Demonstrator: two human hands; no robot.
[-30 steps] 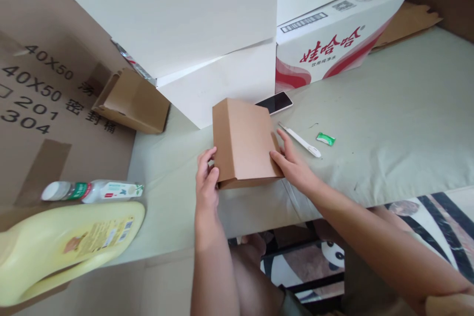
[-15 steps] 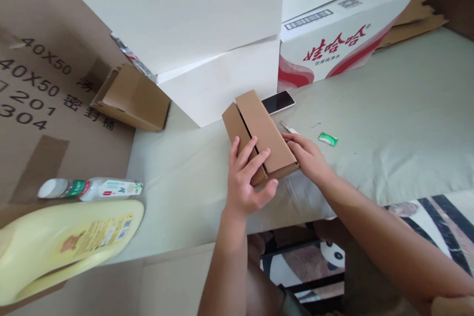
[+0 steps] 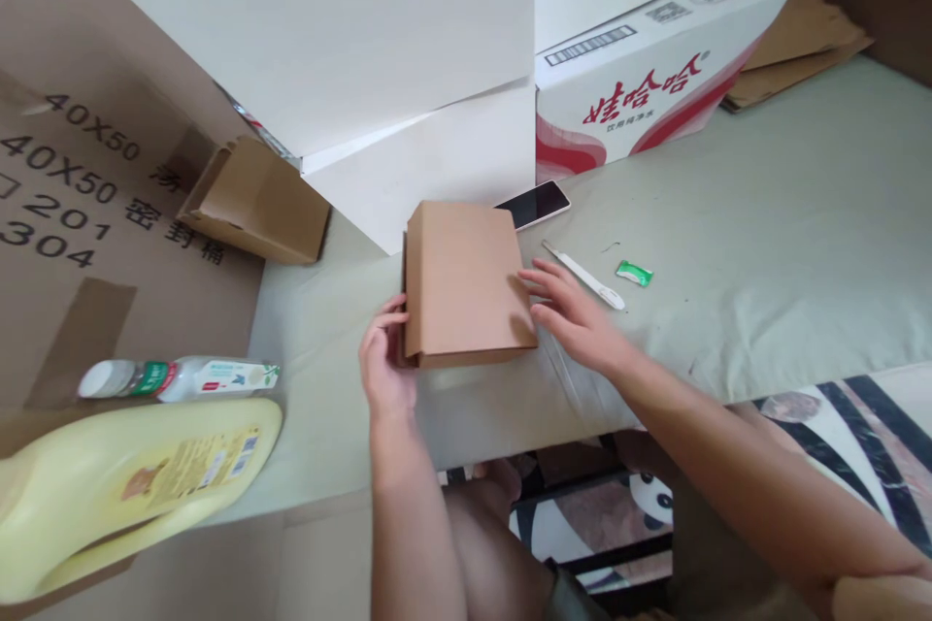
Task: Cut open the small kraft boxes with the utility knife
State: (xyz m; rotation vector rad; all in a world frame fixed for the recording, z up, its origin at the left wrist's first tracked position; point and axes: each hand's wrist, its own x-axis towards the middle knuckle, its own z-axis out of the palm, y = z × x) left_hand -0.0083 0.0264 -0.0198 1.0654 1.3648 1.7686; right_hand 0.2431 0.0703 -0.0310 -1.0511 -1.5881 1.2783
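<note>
A small brown cardboard box lies flat and closed on the pale green cloth surface. My left hand grips its left edge, fingers curled around the side. My right hand rests against the box's right edge with fingers stretched out and apart. Just right of the box lie a thin white stick-like tool and a small green packet. A phone lies face up behind the box.
Large white boxes are stacked behind, with a red-printed white carton to the right. An open small brown box lies at the left on flattened cardboard. A plastic bottle and a yellow jug lie at the lower left.
The box, tipped on its side half a second ago with my left hand on top, now lies flat again. My left hand moved back to its left edge.
</note>
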